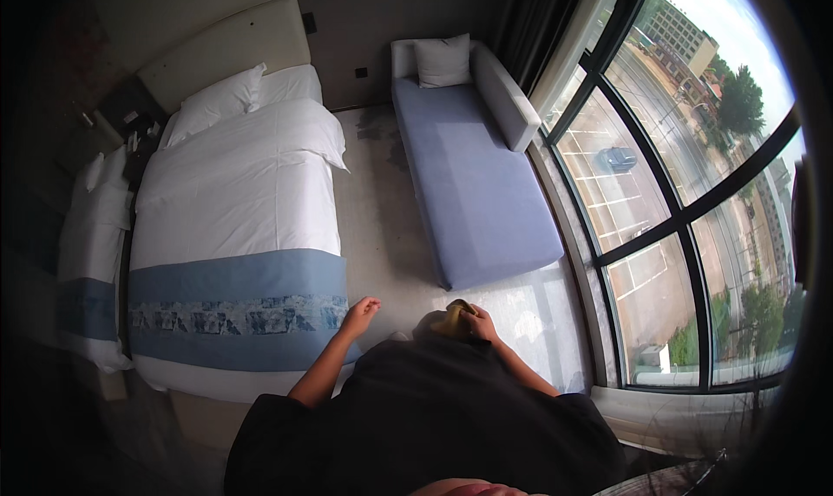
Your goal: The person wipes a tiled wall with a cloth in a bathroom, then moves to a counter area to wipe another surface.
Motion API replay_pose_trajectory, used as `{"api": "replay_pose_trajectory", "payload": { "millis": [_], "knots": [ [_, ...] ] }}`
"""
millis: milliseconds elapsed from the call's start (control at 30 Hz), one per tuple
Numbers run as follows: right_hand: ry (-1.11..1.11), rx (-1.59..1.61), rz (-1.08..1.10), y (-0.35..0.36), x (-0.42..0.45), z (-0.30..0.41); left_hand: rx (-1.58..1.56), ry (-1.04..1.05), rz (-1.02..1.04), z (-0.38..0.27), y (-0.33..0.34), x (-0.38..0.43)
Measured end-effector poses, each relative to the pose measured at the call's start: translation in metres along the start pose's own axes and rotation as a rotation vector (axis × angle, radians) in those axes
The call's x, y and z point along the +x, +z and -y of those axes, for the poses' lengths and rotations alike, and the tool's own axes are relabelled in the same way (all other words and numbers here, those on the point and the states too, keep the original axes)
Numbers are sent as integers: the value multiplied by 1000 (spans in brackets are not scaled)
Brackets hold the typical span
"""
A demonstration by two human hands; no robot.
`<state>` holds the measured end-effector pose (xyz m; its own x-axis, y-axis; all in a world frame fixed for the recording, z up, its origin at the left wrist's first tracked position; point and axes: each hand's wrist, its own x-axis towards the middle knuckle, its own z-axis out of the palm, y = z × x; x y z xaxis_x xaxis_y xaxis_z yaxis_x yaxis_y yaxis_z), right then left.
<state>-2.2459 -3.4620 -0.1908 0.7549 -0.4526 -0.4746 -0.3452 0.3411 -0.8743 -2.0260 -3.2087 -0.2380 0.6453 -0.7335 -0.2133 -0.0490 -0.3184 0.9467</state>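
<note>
My right hand [480,323] grips a yellowish-brown cloth [453,319] in front of my dark shirt; part of the cloth hangs loosely below the fingers. To the left, my left hand [362,316] is raised near the corner of the bed, its fingers curled, with nothing visible in it. The bed [241,196] has white bedding, a white pillow [218,102] and a blue patterned bed runner [237,310]. Ahead of me stands a blue-seated chaise sofa [481,196], with a grey cushion [442,61] at its far end.
A strip of grey floor [374,203] runs between bed and sofa. On the right is a large window with dark frames [683,219]. A second bed [91,248] stands at the far left, with a dark nightstand [135,164] between the beds. Dark curtains [540,27] hang behind the sofa.
</note>
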Motion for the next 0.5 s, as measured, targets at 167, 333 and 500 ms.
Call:
{"api": "replay_pose_trajectory", "payload": {
  "millis": [167,333,500],
  "knots": [
    [-80,-305,196,23,62,40,-198,35,-56,-14,15,-8],
    [-80,-446,296,48,110,89,-280,35,-58,-58,6,5],
    [-67,-369,389,73,153,120,-253,89,-6,-92,-18,74]
  ]
}}
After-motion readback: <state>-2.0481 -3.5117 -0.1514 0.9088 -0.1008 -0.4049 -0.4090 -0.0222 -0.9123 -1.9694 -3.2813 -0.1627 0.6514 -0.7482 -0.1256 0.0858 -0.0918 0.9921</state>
